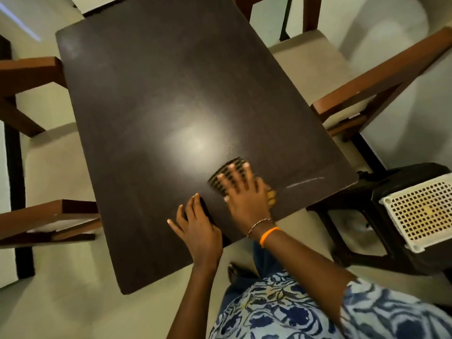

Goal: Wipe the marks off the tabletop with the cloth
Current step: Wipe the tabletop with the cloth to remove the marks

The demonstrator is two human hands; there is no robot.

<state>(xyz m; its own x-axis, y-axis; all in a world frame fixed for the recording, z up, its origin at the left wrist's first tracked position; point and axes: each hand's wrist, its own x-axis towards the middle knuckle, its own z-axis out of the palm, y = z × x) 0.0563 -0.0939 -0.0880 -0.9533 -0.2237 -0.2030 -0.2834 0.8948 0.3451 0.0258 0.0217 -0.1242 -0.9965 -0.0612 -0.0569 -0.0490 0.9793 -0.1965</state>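
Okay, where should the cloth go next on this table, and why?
Probably slide the right hand and the cloth under it toward the table's right edge: a pale streak shows on the dark tabletop just beyond it. The left hand rests flat nearby.

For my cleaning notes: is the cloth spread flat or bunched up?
Flat: the checked cloth lies pressed on the tabletop under the right hand.

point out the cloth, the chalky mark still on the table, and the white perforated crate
cloth (223,176), head view, checked part beyond the fingertips.
mark (304,182), head view, middle of the pale streak.
crate (422,211), head view, centre of its perforated face.
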